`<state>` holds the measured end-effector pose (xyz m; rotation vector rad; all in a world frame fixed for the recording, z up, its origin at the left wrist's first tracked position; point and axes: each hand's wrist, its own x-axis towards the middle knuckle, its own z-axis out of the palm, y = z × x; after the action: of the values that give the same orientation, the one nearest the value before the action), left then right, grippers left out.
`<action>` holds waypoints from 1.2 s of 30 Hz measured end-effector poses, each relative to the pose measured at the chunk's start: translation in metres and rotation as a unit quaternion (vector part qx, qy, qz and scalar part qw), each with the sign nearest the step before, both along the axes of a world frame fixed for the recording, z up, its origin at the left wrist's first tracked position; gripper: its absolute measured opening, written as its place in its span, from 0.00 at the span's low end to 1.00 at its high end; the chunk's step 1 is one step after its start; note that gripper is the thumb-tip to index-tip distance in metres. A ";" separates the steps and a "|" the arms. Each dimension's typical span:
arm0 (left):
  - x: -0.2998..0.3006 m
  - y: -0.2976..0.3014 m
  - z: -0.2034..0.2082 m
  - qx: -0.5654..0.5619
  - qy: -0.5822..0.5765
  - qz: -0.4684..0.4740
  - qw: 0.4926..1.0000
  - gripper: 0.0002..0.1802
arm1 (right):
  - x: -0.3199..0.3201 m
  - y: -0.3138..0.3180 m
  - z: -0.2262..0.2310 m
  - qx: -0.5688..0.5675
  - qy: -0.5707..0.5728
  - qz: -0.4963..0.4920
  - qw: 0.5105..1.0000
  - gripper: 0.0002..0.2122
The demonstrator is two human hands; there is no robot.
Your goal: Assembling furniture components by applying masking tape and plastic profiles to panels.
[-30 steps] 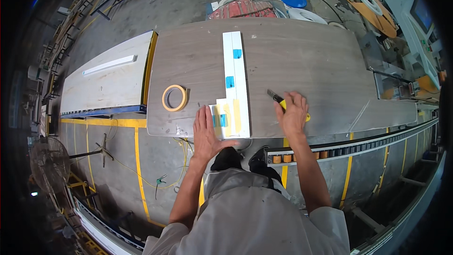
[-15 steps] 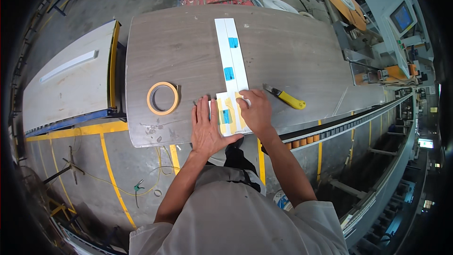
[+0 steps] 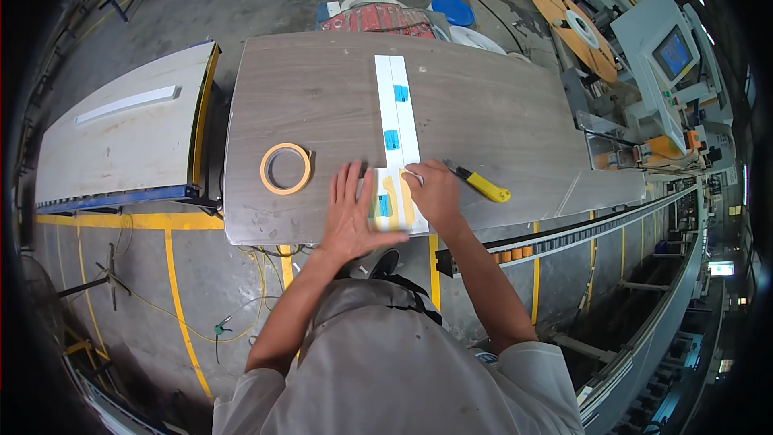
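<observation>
Two long white strips lie side by side on a brown wood-grain table, with blue labels on them. A shorter white piece sits against their near end, crossed by pale yellow masking tape. My left hand rests at the left of this near end, fingers stretched out and thumb reaching across the bottom. At the right, my right hand has thumb and fingertips pinched at the upper end of a tape strip. The roll of masking tape lies left of my left hand.
A yellow utility knife lies right of my right hand, blade end towards it. Another white strip rests on a pale side table. A roller conveyor runs along the right, below a machine with a screen.
My left thumb has shifted slightly at the near end of the strips. My right hand stays pinched at the tape. The whole view has tilted, showing more floor beyond the table.
</observation>
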<state>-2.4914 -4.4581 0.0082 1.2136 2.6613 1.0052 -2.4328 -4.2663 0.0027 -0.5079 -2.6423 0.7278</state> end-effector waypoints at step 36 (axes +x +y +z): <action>0.039 0.006 0.034 0.237 -0.634 -0.035 0.735 0.22 | 0.073 -0.057 0.049 -0.313 0.103 0.051 0.943 0.05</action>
<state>-2.4526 -4.4516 0.0422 0.2873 1.2836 1.6830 -2.3598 -4.3234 0.0519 -0.4215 -2.2182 1.5771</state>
